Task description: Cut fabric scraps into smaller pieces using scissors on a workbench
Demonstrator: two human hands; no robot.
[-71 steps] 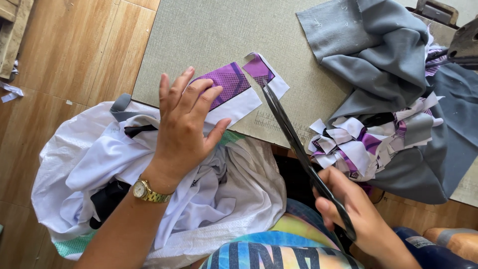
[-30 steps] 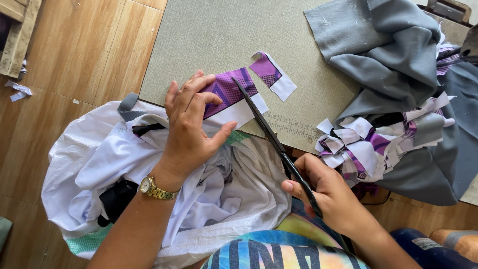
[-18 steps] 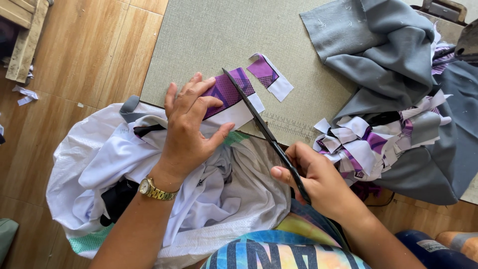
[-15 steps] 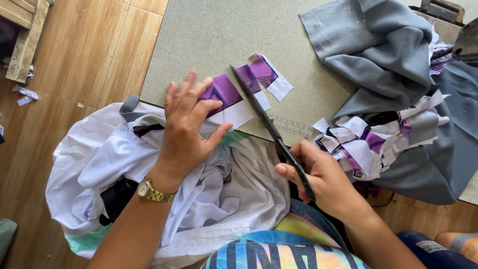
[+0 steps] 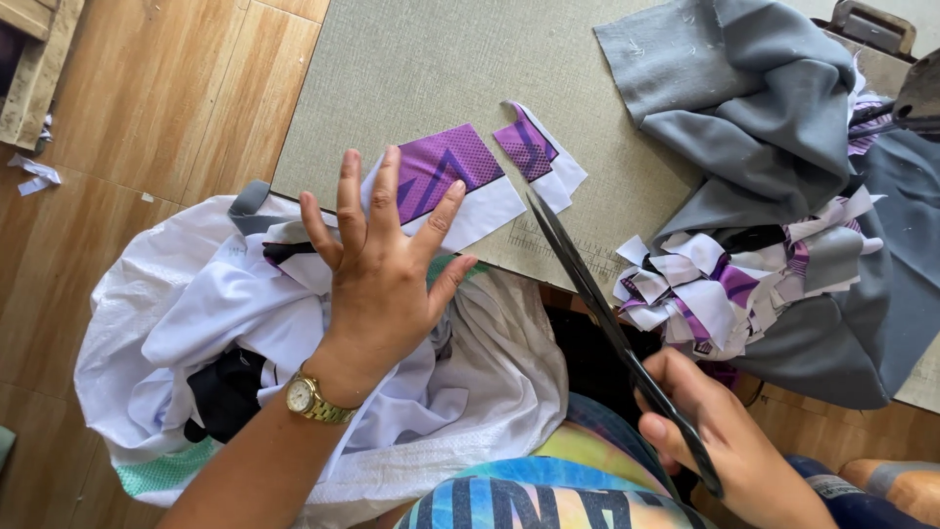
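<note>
At bench's near edge: purple-and-white fabric piece (image 5: 446,186) | left hand (image 5: 377,269) spread flat, pinning it | right hand (image 5: 720,446) gripping scissors (image 5: 612,328), blades now drawn back, closed | cut-off scrap (image 5: 540,157) separated rightward.

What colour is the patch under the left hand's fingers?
Purple patterned above a white band, on the patch, head view.

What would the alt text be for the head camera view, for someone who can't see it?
A left hand presses flat on purple and white fabric at a table edge, while the right hand holds long black scissors, blades closed, beside it. A cut piece, a scrap pile and grey cloth lie nearby.
</note>
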